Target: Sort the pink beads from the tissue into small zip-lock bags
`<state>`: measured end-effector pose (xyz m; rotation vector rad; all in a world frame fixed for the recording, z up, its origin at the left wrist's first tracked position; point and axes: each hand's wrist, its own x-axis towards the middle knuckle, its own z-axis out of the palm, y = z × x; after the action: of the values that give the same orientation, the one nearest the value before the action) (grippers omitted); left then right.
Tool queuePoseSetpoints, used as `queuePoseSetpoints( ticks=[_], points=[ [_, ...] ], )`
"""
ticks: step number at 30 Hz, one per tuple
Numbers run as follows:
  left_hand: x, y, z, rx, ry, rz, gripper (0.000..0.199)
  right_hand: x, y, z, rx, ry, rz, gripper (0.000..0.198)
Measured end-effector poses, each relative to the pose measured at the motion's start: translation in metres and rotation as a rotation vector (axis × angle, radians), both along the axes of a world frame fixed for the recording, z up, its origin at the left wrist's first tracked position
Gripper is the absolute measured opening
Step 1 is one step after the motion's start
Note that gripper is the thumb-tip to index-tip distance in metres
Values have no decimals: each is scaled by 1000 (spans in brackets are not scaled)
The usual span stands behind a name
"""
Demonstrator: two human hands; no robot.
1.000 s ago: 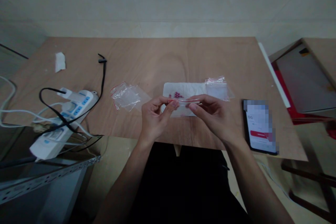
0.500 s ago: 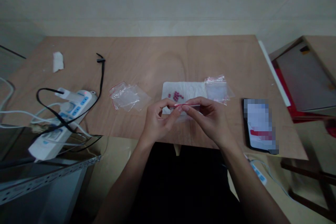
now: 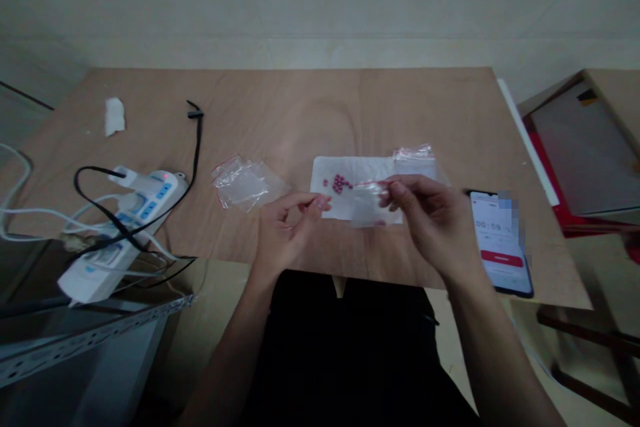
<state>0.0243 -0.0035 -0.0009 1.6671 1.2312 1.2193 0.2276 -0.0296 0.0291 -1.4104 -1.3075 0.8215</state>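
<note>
My right hand point(image 3: 430, 217) pinches a small clear zip bag point(image 3: 367, 203) by its red-striped top edge, over the white sheet. A small dark red piece shows near the bag's lower edge. To the left, my left hand point(image 3: 287, 227) is apart from the bag, its thumb and forefinger tips closed together with nothing visible between them. Beyond the hands, several small dark red bead-like pieces point(image 3: 340, 183) lie clustered on the white sheet point(image 3: 370, 164).
Clear zip bags point(image 3: 250, 183) lie left of the sheet, and more bags point(image 3: 414, 159) sit at its right end. A phone point(image 3: 500, 247) lies at the right. At the left are a power strip point(image 3: 125, 233) with cables and a white scrap point(image 3: 115, 117).
My left hand has let go of the bag and moved left. My right hand has shifted right, keeping the bag, which now hangs in plain view.
</note>
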Motion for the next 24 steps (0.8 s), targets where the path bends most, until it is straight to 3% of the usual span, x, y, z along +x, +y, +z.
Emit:
queuePoseSetpoints(
  ticks=[3,6,9,11,14,18,21,24],
  points=[
    [-30,10,-14,-15,83,274,26,34,10,6,1,-76,-108,22],
    [-60,22,-27,-44,415,628,36,65,28,3,-78,-323,-270,31],
    [-78,32,-34,-100,653,784,63,79,41,-4,-158,-632,-420,55],
    [-83,36,-36,-157,709,801,60,80,42,-9,-147,-709,-452,62],
    [-85,38,-39,-170,736,790,42,77,40,-19,-65,-716,-400,55],
    [-87,36,-40,-21,755,772,22,69,36,-29,10,-720,-317,48],
    [-90,36,-34,121,710,714,13,56,36,-23,78,-668,-220,38],
    [-89,35,-19,276,663,523,10,32,35,-6,161,-591,-90,27]
  ],
)
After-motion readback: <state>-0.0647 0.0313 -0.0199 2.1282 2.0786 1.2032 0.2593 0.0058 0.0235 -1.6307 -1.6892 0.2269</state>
